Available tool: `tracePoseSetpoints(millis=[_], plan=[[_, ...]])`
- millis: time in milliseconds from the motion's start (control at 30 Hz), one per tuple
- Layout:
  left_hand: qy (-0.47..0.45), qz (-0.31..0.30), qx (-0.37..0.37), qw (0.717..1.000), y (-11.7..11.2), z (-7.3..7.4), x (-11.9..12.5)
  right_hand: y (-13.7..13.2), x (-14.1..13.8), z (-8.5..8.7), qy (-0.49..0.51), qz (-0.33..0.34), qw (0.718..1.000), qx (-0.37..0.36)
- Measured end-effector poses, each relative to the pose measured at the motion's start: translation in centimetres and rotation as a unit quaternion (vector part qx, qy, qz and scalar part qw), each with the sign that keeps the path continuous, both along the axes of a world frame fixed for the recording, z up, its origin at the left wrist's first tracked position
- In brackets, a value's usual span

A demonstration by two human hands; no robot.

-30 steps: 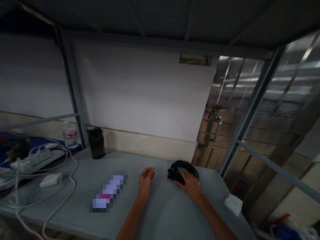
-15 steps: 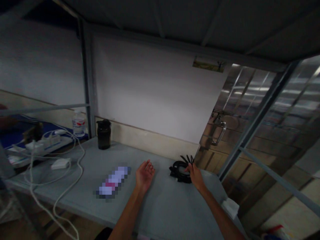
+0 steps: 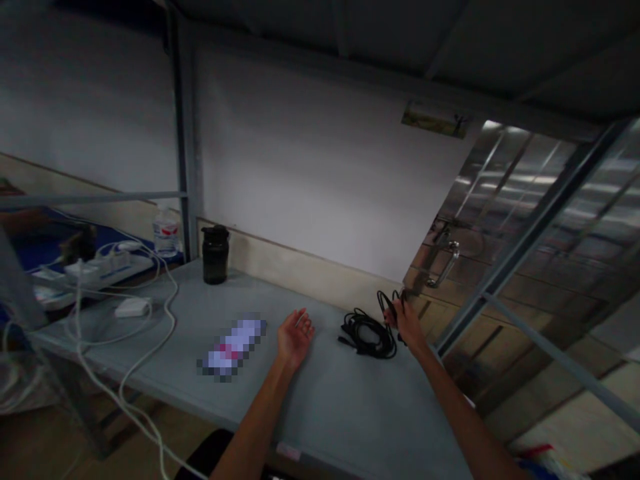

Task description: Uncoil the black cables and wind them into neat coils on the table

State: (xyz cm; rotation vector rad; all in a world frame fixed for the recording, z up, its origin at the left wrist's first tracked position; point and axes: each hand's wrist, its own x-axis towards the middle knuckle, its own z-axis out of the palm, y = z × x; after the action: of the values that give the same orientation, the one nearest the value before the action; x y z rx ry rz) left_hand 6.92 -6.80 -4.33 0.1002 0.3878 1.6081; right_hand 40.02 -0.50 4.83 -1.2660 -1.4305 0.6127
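Note:
My right hand (image 3: pixel 406 321) is closed on loops of black cable above the right rear of the grey tabletop (image 3: pixel 320 400). Just left of it, a coil of black cable (image 3: pixel 369 337) lies on the surface; I cannot tell whether it is joined to the held loops. My left hand (image 3: pixel 295 339) rests palm up in the middle of the table, fingers loosely curled and apart, holding nothing. A phone (image 3: pixel 234 348), its screen blurred out, lies to the left of that hand.
A dark bottle (image 3: pixel 215 255) stands at the rear left. White cables (image 3: pixel 173 313), a white adapter (image 3: pixel 133 307) and a power strip (image 3: pixel 107 270) spread along the left side, beside a clear bottle (image 3: pixel 165 232). Metal bed posts (image 3: pixel 530 207) frame the right. Another person's arm (image 3: pixel 23 220) shows far left.
My right hand has moved to the right with the black cable loops, away from the coil. The left hand stays in place on the table. The whole view has shifted slightly.

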Motion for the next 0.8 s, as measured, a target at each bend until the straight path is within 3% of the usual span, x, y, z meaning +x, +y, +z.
tracePoseSetpoints(millis=[133, 267, 600, 800], plan=[[0.001, -0.009, 0.004, 1.000, 0.0, 0.0, 0.0, -0.9, -0.9, 1.3, 0.017, 0.037, 0.999, -0.015], [0.008, -0.026, 0.005, 1.000, 0.1, 0.0, 0.0, -1.6, -1.5, 4.5, 0.055, 0.035, 0.998, 0.012], [0.054, -0.062, 0.019, 0.996, 0.5, -0.1, 0.6, -6.1, -2.1, 16.7, 0.176, 0.028, 0.968, 0.174], [0.112, -0.080, 0.033, 0.990, 0.5, -0.3, 1.0, -9.8, -2.8, 24.5, 0.240, 0.061, 0.909, 0.335]])
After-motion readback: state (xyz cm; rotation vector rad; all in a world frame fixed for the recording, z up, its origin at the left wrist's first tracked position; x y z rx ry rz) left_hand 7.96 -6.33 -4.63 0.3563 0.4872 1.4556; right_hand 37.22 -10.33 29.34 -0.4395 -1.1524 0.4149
